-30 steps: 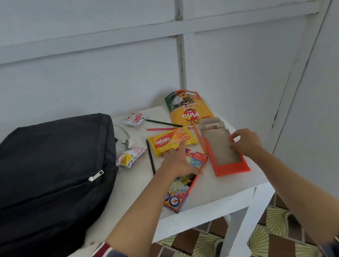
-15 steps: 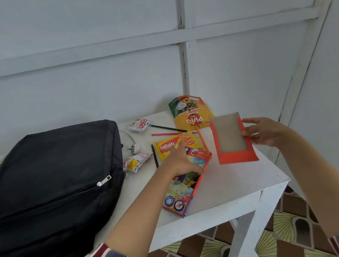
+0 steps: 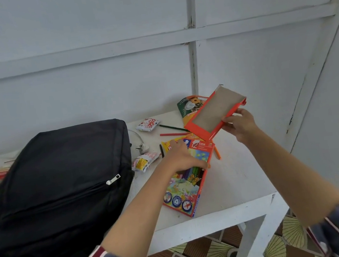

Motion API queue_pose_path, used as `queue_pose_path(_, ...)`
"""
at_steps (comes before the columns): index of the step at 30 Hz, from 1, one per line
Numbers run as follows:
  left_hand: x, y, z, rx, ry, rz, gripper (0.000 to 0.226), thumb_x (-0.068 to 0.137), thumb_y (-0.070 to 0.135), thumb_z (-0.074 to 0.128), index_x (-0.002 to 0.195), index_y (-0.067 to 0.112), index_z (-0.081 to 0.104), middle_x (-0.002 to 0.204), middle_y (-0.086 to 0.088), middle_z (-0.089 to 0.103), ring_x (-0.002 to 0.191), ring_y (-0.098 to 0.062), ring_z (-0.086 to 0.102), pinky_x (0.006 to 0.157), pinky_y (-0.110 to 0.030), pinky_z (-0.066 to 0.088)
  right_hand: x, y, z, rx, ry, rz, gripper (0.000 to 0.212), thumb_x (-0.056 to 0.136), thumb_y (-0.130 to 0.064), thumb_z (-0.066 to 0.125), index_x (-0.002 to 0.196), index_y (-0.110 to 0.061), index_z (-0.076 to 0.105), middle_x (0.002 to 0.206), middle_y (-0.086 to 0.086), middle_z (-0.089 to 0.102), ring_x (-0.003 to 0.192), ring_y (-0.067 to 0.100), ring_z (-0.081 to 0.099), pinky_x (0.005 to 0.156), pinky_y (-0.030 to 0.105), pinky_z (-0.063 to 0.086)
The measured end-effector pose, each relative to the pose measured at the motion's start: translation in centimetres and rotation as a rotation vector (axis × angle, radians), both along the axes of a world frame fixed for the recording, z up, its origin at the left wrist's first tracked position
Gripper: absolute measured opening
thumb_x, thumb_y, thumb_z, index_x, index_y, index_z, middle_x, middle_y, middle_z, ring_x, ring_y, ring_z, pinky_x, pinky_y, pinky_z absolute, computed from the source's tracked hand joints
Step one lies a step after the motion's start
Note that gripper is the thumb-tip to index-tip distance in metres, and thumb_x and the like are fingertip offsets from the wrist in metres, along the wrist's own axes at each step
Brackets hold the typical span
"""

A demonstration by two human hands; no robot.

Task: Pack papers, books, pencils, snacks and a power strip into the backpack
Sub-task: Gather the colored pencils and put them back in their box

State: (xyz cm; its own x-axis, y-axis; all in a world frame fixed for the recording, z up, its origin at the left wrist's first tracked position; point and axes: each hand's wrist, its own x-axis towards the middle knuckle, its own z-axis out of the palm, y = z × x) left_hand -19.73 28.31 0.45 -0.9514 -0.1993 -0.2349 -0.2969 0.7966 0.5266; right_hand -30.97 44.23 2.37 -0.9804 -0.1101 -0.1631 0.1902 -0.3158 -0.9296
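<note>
Right hand: pinches orange cardboard tray aloft, probably to reinsert | Left hand: grips colourful cardboard pencil box steady

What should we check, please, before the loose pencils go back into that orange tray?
1. Orange tray gripped by right hand, clear of the table: ok.
2. Left hand holding the Luna pencil box down: ok.
3. Loose pencils gathered: not ok; green pencil, red pencil and orange pencil lie scattered.
4. Backpack open: not ok; its visible zipper is shut.
5. Power strip located: cannot tell; only a plug shows.
</note>
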Motion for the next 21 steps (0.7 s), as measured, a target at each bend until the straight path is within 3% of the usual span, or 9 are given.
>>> queue_pose_path(8,0.0,-0.1,-0.2,-0.033,-0.003,-0.02,0.108,0.06,0.049,0.081,0.142,0.013,0.023,0.141,-0.011,0.025,0.125,-0.028,0.042,0.1,-0.043,0.044,-0.4,-0.3,-0.8,0.078,-0.004,0.05,0.042,0.084,0.012,0.056,0.118,-0.008,0.042,0.09,0.008,0.058,0.077,0.022,0.062,0.078,0.036,0.052)
queue_pose_path(14,-0.3,-0.2,-0.2,-0.051,0.009,-0.033,0.104,0.06,0.046,0.083,0.139,0.012,0.026,0.132,-0.009,0.03,0.119,-0.026,0.045,0.096,-0.039,0.046,-0.5,0.4,-1.0,0.12,-0.024,0.138,0.037,0.083,0.011,0.057,0.112,-0.008,0.043,0.09,0.008,0.058,0.074,0.022,0.061,0.062,0.029,0.055)
queue_pose_path(21,-0.4,-0.2,-0.2,-0.079,0.043,-0.032,0.1,0.059,0.046,0.083,0.136,0.012,0.029,0.127,-0.008,0.033,0.115,-0.024,0.047,0.094,-0.04,0.047,-0.6,1.1,-1.1,0.202,0.002,0.19,0.039,0.083,0.01,0.058,0.112,-0.009,0.04,0.094,0.008,0.056,0.076,0.023,0.062,0.065,0.032,0.054)
